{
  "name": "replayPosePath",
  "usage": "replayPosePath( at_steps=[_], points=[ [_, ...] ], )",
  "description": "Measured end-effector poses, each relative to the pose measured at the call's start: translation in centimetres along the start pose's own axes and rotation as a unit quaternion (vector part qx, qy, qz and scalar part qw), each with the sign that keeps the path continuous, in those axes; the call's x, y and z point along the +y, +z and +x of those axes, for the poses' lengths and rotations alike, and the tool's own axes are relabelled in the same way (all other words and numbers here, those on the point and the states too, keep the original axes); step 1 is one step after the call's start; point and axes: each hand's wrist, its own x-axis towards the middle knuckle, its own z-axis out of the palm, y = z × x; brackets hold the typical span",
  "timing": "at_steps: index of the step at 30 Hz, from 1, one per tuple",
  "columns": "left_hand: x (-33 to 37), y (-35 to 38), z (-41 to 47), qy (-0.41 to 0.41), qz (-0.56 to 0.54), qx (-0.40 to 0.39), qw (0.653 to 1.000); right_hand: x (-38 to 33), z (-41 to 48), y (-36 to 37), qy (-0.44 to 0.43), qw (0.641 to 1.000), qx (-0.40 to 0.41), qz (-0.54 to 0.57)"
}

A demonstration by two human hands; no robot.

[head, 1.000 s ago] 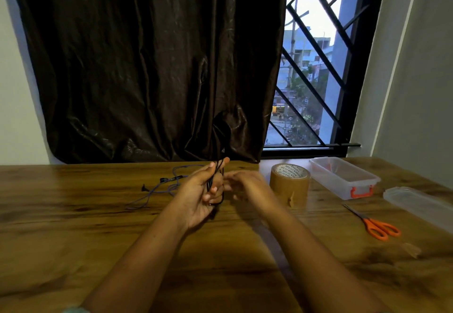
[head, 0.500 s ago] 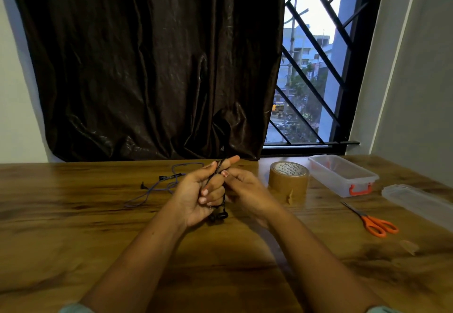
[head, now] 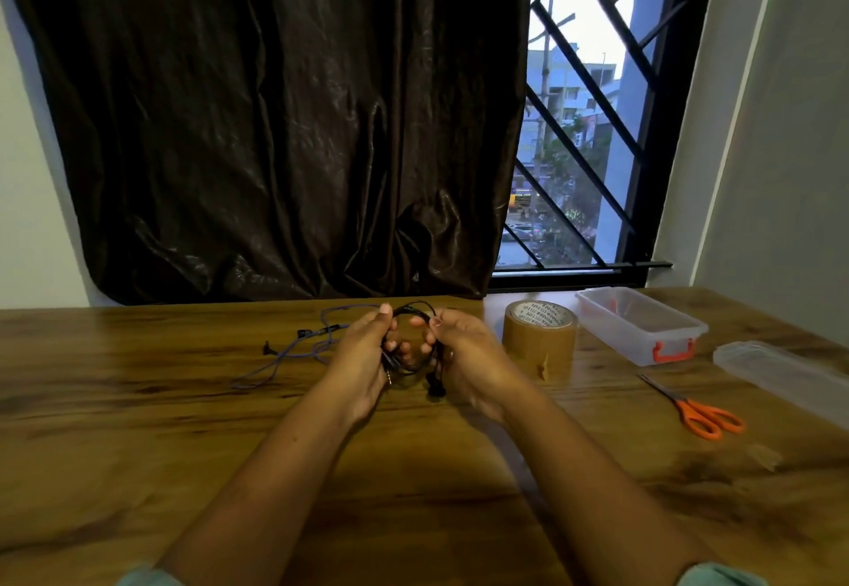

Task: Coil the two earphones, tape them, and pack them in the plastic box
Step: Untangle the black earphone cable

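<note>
Left hand (head: 363, 358): grips the left side of the coil, thumb raised along its top and fingers curled in behind the loop.
Right hand (head: 466, 356): pinches the right side of the same coil with curled fingertips.
Black earphone (head: 434, 385): a round coil held up between the two hands, above the table (head: 183, 447); its earbuds hang just under the right hand and its plug pokes out below the left.
Purple earphone (head: 294, 349): loose and uncoiled on the table, just left of the left hand and beyond it.
Tape roll (head: 540, 340): brown, lying flat near the right hand on its right side; the core carries printed writing, too small to read.
Plastic box (head: 643, 326): clear, open, orange latch, farther right past the tape roll.
Lid (head: 781, 374): to the right of the box.
Scissors (head: 703, 411): orange handles, well right of the right hand, nearer the person than the box.
Change: half a second earlier the cable ran along the left hand's raised fingers, with the right fingertips meeting them; now the hands are slightly apart and the loop stands open between them.
</note>
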Motion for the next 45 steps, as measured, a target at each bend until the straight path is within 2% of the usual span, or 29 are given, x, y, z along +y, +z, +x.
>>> replayPosePath(
  at_steps=[6,12,15,17,23,27,33,37,39,43,45],
  points=[
    [0.1,0.1,-0.4,-0.013,0.019,0.021,1.000,0.1,0.3,-0.4,0.011,0.999,0.030,0.025],
    [0.7,-1.0,-0.5,-0.094,0.073,-0.045,0.992,0.3,0.4,-1.0,-0.034,0.991,0.095,-0.092],
    [0.9,-1.6,-0.7,-0.135,0.108,-0.094,0.980,0.3,0.1,-1.0,-0.052,0.988,0.095,-0.114],
    [0.9,-1.5,-0.7,-0.131,0.123,-0.103,0.978,0.5,0.2,-0.9,-0.056,0.987,0.085,-0.127],
    [0.5,-0.9,-0.4,-0.088,0.111,-0.057,0.988,0.6,0.5,-1.0,-0.048,0.986,0.073,-0.140],
    [0.1,-0.8,-0.3,-0.087,0.114,-0.034,0.989,1.1,0.6,-1.5,-0.024,0.978,0.119,-0.170],
    [-1.5,-1.8,0.3,-0.062,0.233,0.030,0.970,2.3,0.8,-2.0,0.051,0.949,0.155,-0.270],
    [-2.5,-1.9,0.6,0.005,0.363,0.072,0.929,2.8,1.1,-2.2,0.047,0.916,0.142,-0.371],
    [-2.5,-1.9,0.5,0.069,0.480,0.069,0.872,3.0,1.0,-2.3,0.045,0.906,0.129,-0.401],
    [-2.3,-1.8,0.1,0.133,0.680,0.063,0.719,3.2,1.2,-2.2,0.047,0.886,0.120,-0.445],
    [-2.6,-1.8,0.1,0.147,0.708,0.061,0.688,3.2,1.3,-2.2,0.045,0.874,0.113,-0.471]
  ],
)
